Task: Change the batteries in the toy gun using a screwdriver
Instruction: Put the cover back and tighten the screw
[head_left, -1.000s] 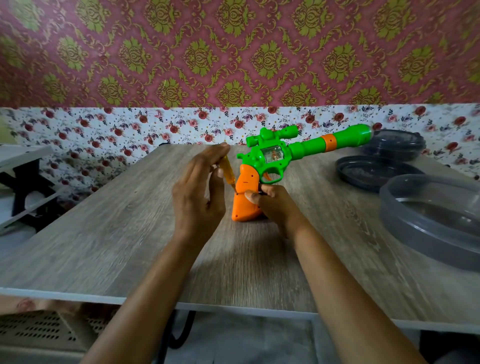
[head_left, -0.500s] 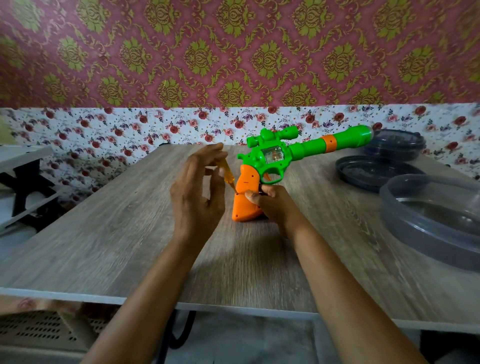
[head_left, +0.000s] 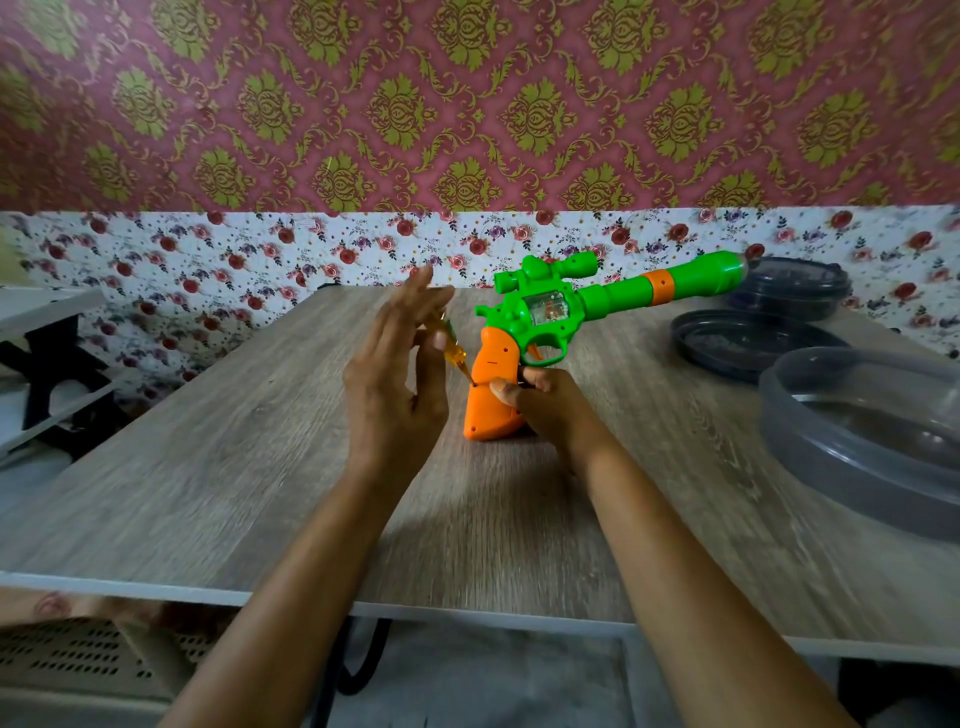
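A green toy gun (head_left: 550, 312) with an orange grip (head_left: 491, 395) stands upright on its grip on the wooden table (head_left: 218, 467), barrel pointing right. My right hand (head_left: 540, 402) grips the lower grip from the right and steadies it. My left hand (head_left: 397, 384) holds a small screwdriver (head_left: 451, 349) with a yellow-orange handle between thumb and fingers, the fingers stretched upward. The screwdriver's tip sits against the left side of the orange grip.
Dark round lids and containers lie at the right: one lid (head_left: 748, 345), a tub (head_left: 789, 288) behind it, and a large grey container (head_left: 872, 436) near the right edge. A black-framed shelf (head_left: 47, 364) stands left of the table.
My left hand's fingers have straightened and lifted upward around the screwdriver handle, as in a twist. The gun and my right hand have stayed put.
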